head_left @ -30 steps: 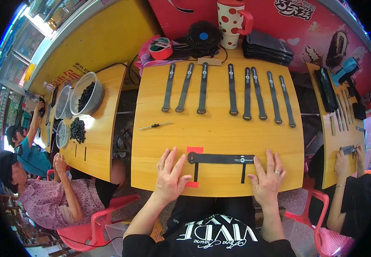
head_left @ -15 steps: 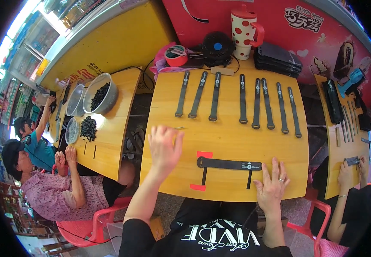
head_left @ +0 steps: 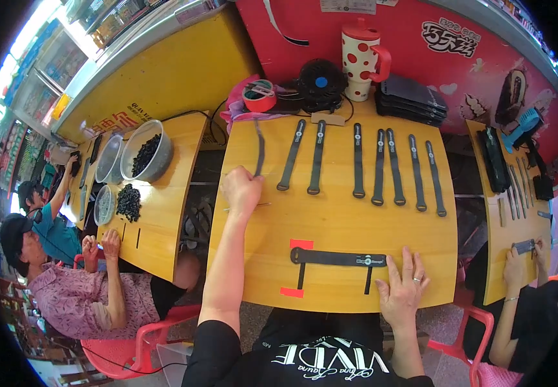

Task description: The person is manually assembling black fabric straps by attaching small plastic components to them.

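Observation:
My left hand (head_left: 241,189) is closed at the near end of the leftmost black strap (head_left: 260,145), which bows slightly away toward the back of the table. Beneath my left wrist, a thin metal rod (head_left: 259,205) lies partly hidden on the wood. With fingers spread, my right hand (head_left: 403,287) rests flat on the table beside the right end of another black strap (head_left: 337,258). That strap lies crosswise, its ring end to the left. It crosses two short dark strips; red tape (head_left: 292,293) marks the left one.
Several black straps (head_left: 357,161) lie lengthwise toward the back. Behind them stand a black fan (head_left: 321,80), a spotted tumbler (head_left: 358,61), a red tape roll (head_left: 259,95) and stacked black pouches (head_left: 411,101). People work at side tables; the left one holds plastic tubs (head_left: 163,155).
My left hand has moved forward from above the table and closed on the leftmost strap, whose near end has shifted. My right hand stays on the table. The whole view has shifted slightly.

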Available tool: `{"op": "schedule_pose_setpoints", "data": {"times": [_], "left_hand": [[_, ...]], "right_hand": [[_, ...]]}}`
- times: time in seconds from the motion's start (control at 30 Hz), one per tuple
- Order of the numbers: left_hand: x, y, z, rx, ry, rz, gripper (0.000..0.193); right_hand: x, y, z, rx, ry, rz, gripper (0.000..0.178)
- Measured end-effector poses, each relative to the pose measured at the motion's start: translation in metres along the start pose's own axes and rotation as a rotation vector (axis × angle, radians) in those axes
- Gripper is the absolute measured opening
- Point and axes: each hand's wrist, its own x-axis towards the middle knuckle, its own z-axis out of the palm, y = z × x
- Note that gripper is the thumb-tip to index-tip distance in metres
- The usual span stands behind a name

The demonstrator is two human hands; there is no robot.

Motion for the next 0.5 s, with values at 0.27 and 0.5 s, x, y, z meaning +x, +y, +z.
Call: {"op": "schedule_pose_setpoints", "data": {"times": [0.27,0.5], "left_hand": [[-0.014,0.003,-0.086,-0.893,0.415,0.18,0.025],[-0.162,0.055,-0.156,-1.408,-0.855,0.642,0.026]], "right_hand": [[-0.003,0.005,0.003,0.066,0.142,-0.047,0.049],[-0.03,-0.013,-0.023,1.508,-0.154,-0.005,0.057]]}}
